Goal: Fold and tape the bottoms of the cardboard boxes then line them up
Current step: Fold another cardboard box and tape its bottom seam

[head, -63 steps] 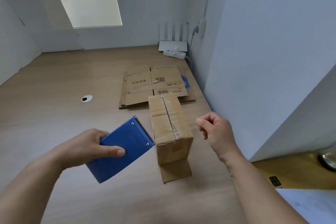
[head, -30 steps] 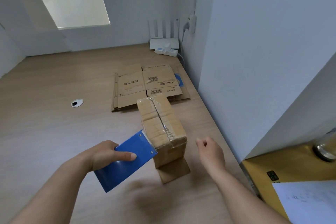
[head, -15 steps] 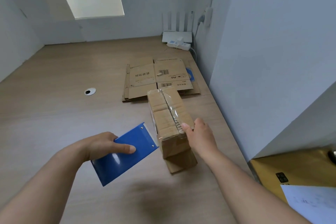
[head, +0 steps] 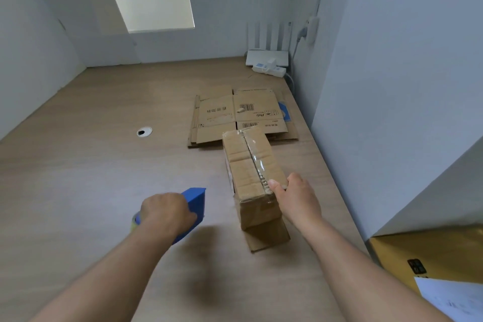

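1. Left hand (head: 167,213): back toward the camera, its fingers curled round a blue tape dispenser (head: 194,204), which it holds low over the desk (head: 91,178), left of the box and apart from it.
2. Right hand (head: 295,198): it grips the near end of the cardboard box (head: 251,165). The thumb lies on the upper face at the taped seam. The other fingers wrap over the right side, where their tips are hidden.
3. Cardboard box: it stands near the right edge of the desk, its long side running from near to far. A strip of clear tape (head: 254,157) runs along the closed seam on top and over the near end. One loose flap (head: 269,236) lies splayed on the desk below that end.
4. Flattened cardboard boxes (head: 235,115): a stack lies flat just beyond the standing box, toward the far right corner, printed with barcodes.
5. Far right corner: a white router (head: 266,56) stands against the wall, with a white power strip (head: 269,70) in front of it.
6. Cable hole (head: 144,132): a round opening in the desk, well left of the stack.
7. Beyond the right edge, nearest the camera: a yellow box (head: 431,251) with a sheet of paper (head: 454,300) on it.
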Demonstrator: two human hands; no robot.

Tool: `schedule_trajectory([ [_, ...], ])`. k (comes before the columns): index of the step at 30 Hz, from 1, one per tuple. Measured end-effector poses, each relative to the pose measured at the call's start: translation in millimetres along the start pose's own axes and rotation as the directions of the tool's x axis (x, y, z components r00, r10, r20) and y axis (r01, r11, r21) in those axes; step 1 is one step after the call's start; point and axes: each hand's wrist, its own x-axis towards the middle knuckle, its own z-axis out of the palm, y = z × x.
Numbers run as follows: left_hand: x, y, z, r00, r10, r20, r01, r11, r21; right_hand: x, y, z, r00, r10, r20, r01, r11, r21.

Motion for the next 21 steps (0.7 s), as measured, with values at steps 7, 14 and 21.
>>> schedule_trajectory([
  [7, 4, -9, 52, 0.996, 0.02, -0.091, -0.032, 0.99, -0.137, 4, -5, -7, 1.0, -0.003, -0.008, 0.003, 0.996, -0.092],
  [14, -3, -1, 77, 0.977, -0.059, -0.203, 0.005, 0.966, -0.258, 6, -1, -1, 0.999, -0.016, -0.027, 0.014, 0.996, -0.083],
  [21, -58, 88, 21, 0.964, 0.016, -0.266, -0.252, 0.378, -0.891, 4, -2, 1, 0.997, 0.024, -0.072, -0.023, 1.0, 0.011],
])
